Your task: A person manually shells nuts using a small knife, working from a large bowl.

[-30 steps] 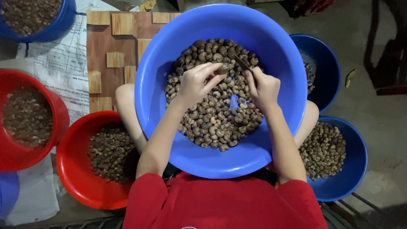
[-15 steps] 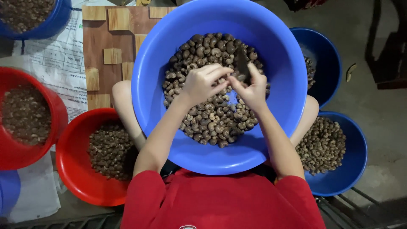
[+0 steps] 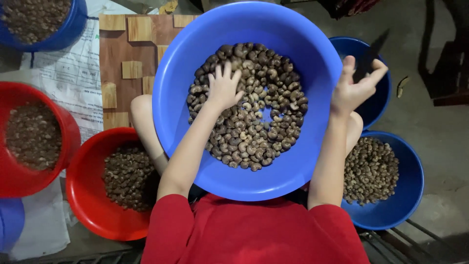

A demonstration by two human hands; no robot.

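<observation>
A big blue basin [image 3: 195, 146] rests on my lap, holding a heap of brown cashew nuts [image 3: 254, 127]. My left hand [image 3: 223, 89] lies spread on the heap, fingers apart, touching the nuts. Off to the right, my right hand [image 3: 355, 88] is raised over the upper right blue bowl [image 3: 378, 102] and pinches a small dark knife [image 3: 370, 55], blade pointing up. I cannot tell whether it also holds a nut.
A lower right blue bowl [image 3: 408, 195] holds paler nuts. Two red bowls [image 3: 83, 195] [image 3: 68, 142] of nuts sit at the left, another blue bowl [image 3: 73, 29] at top left. A wood-patterned board [image 3: 127, 54] and printed paper [image 3: 73, 73] lie behind.
My hands were together over the heap, working a nut with the knife. Now the right hand has swung right to the upper right bowl, and the left hand has dropped flat on the nuts.
</observation>
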